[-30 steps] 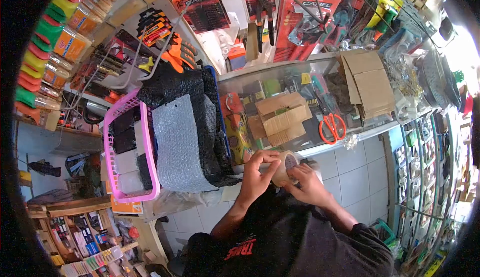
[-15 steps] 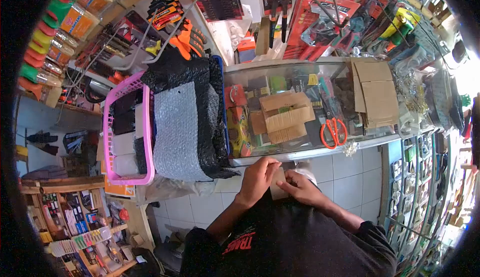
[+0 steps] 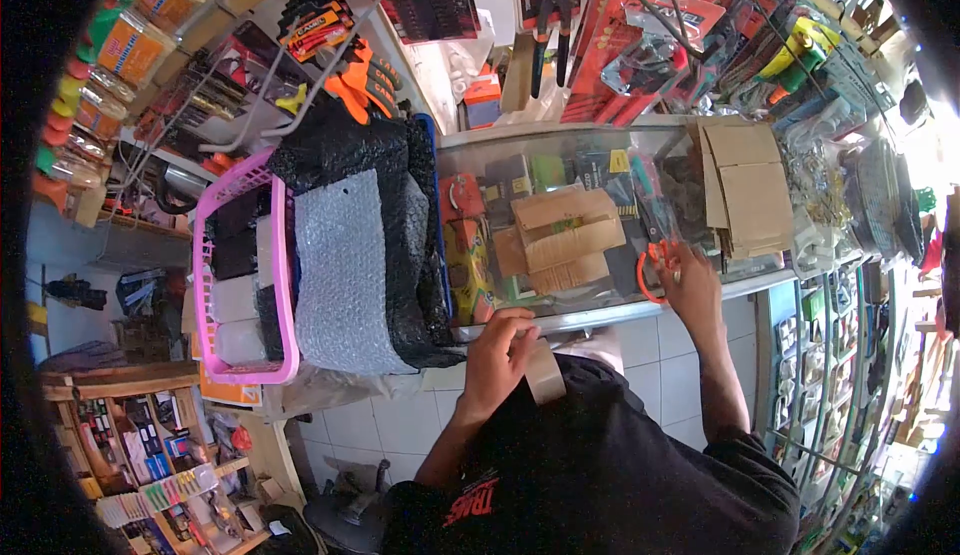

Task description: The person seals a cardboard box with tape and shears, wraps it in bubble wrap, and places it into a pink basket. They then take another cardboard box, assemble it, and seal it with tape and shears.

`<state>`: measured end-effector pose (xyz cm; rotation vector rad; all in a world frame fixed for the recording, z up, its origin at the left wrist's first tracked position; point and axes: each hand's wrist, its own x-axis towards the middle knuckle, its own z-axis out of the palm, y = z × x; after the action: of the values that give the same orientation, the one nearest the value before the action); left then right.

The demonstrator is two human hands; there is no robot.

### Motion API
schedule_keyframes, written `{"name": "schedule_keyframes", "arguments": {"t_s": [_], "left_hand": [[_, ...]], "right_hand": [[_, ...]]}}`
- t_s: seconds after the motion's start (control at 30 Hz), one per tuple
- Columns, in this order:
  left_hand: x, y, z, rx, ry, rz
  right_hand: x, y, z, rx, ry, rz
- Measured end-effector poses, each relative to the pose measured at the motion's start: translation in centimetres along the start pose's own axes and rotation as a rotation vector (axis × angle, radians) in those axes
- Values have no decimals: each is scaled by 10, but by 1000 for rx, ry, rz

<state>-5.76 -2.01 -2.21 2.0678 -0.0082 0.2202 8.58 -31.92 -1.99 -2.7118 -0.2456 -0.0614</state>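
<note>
My left hand is closed at the front edge of the glass counter, in front of my chest. From it, a tan, slightly curved strip hangs down against my black shirt. My right hand reaches out over the counter, its fingers closed on the orange handles of a pair of scissors. The scissors' blades point away toward the back of the counter. Between the hands, on the glass, lie folded pieces of brown cardboard.
A pink basket with boxes stands on the left, beside bubble wrap and black plastic wrap. Flattened cardboard lies on the right of the glass counter. Packaged tools hang behind; stocked shelves stand at right.
My right hand has left the tan strip and moved right to the scissors' handles. My left hand has stayed near the counter edge, keeping the strip.
</note>
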Motion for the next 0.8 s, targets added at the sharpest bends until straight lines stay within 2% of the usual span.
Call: {"name": "schedule_keyframes", "arguments": {"t_s": [0.1,0.3,0.4,0.5,0.7,0.8], "left_hand": [[-3,-4,1,32,-1,43],[-3,1,6,116,-12,111],[-4,2,9,106,-57,117],[-2,2,11,130,-84,169],[1,-1,14,60,-141,221],[2,0,8,-24,-226,102]], "right_hand": [[5,3,13,-30,-28,-30],[16,18,32,49,-42,55],[20,22,29,181,-36,-4],[24,15,21,109,-137,36],[29,19,35,201,-4,4],[25,21,36,249,46,67]]}}
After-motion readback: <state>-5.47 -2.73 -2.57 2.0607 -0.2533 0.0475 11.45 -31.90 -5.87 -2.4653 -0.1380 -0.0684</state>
